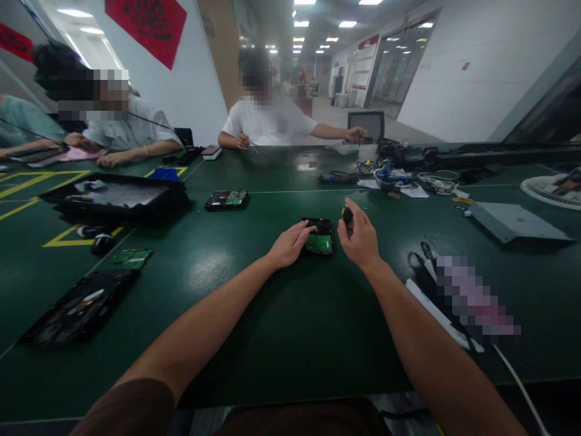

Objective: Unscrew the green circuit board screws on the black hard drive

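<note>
A black hard drive (319, 244) with a green circuit board lies flat on the green table in front of me. My left hand (289, 244) holds its left edge, fingers reaching over the top corner and thumb close to the board. Just right of the drive, my right hand (361, 236) is closed around the black and yellow handle of a screwdriver (347, 215). The hand and the small size hide most of its shaft, so I cannot tell whether the tip touches the drive.
Another drive (226, 200) lies farther left, near a black tray (118, 197). An opened black casing (82, 306) and a loose circuit board (131, 258) sit at left. To the right are a grey metal box (520, 222) and tangled cables (394, 175). Co-workers sit across the table.
</note>
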### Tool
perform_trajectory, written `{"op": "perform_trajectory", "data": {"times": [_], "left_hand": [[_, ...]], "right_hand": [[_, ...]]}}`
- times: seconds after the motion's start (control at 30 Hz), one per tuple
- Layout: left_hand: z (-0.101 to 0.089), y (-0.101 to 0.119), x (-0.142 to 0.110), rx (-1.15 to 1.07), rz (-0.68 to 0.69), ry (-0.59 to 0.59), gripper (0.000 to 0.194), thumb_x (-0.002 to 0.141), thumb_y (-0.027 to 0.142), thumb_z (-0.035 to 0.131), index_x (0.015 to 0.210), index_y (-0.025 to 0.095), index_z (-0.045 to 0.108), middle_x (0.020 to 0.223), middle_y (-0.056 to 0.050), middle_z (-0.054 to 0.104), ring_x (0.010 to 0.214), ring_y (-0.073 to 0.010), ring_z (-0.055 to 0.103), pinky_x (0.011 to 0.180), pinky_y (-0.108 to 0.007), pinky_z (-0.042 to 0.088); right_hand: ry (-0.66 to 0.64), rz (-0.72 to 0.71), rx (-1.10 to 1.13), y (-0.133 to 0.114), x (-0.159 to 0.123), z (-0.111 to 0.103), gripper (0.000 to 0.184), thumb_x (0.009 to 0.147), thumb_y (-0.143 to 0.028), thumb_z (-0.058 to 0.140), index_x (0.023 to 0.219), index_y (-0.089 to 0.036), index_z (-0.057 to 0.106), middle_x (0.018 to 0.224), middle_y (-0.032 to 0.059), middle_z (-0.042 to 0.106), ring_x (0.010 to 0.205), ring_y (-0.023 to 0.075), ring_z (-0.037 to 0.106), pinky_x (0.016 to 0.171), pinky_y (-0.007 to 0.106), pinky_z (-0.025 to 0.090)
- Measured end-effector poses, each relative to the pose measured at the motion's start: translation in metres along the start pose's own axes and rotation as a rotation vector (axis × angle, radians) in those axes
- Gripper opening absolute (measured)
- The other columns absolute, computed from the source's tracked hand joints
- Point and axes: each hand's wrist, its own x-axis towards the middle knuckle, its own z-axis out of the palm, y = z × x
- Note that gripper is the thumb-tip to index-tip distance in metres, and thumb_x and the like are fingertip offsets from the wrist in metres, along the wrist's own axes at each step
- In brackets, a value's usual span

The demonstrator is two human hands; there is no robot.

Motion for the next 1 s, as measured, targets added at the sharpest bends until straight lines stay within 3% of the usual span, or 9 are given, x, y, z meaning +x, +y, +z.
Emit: {"op": "perform_trajectory", "data": {"times": [0.2, 0.47, 0.73, 0.87, 1.0], "left_hand": [[0.002, -0.006, 0.001, -0.059, 0.034, 0.212, 0.043, 0.108, 0.042, 0.043, 0.108, 0.021, 0.081, 0.144, -0.006, 0.068, 0.131, -0.0235, 0.067, 0.116, -0.041, 0.051], [0.004, -0.012, 0.002, -0.139, 0.102, 0.310, 0.025, 0.102, 0.038, 0.061, 0.103, 0.022, 0.080, 0.127, -0.007, 0.076, 0.122, -0.0235, 0.071, 0.110, -0.044, 0.054], [0.003, -0.009, 0.002, -0.043, 0.062, 0.133, 0.044, 0.109, 0.044, 0.040, 0.126, 0.023, 0.075, 0.145, -0.006, 0.066, 0.139, -0.0250, 0.057, 0.121, -0.051, 0.044], [0.001, -0.002, 0.000, 0.122, 0.080, -0.032, 0.065, 0.099, 0.060, 0.055, 0.150, 0.019, 0.057, 0.164, -0.013, 0.046, 0.156, -0.0329, 0.037, 0.129, -0.056, 0.030], [0.000, 0.001, -0.002, 0.194, 0.101, -0.158, 0.087, 0.093, 0.070, 0.057, 0.159, 0.016, 0.042, 0.172, -0.016, 0.030, 0.161, -0.0363, 0.023, 0.132, -0.056, 0.023]], "right_hand": [[-0.008, -0.005, 0.025, 0.004, -0.001, 0.001, 0.064, 0.100, -0.026, 0.053, 0.162, -0.025, 0.037, 0.151, 0.0147, 0.058, 0.124, 0.0331, 0.064, 0.097, 0.051, 0.061], [0.023, 0.009, 0.008, 0.006, -0.002, 0.001, 0.066, 0.098, -0.025, 0.055, 0.162, -0.025, 0.036, 0.151, 0.0147, 0.058, 0.122, 0.0329, 0.066, 0.096, 0.052, 0.062], [0.028, 0.005, 0.008, 0.008, -0.003, 0.002, 0.068, 0.097, -0.023, 0.055, 0.163, -0.025, 0.036, 0.150, 0.0143, 0.059, 0.122, 0.0313, 0.066, 0.096, 0.049, 0.062], [0.033, 0.003, 0.009, 0.008, -0.002, 0.002, 0.069, 0.097, -0.022, 0.054, 0.163, -0.024, 0.035, 0.150, 0.0149, 0.059, 0.124, 0.0316, 0.064, 0.100, 0.051, 0.060], [0.037, 0.004, 0.006, 0.008, -0.002, 0.003, 0.070, 0.096, -0.022, 0.055, 0.163, -0.025, 0.035, 0.150, 0.0148, 0.059, 0.124, 0.0323, 0.064, 0.101, 0.052, 0.060]]}}
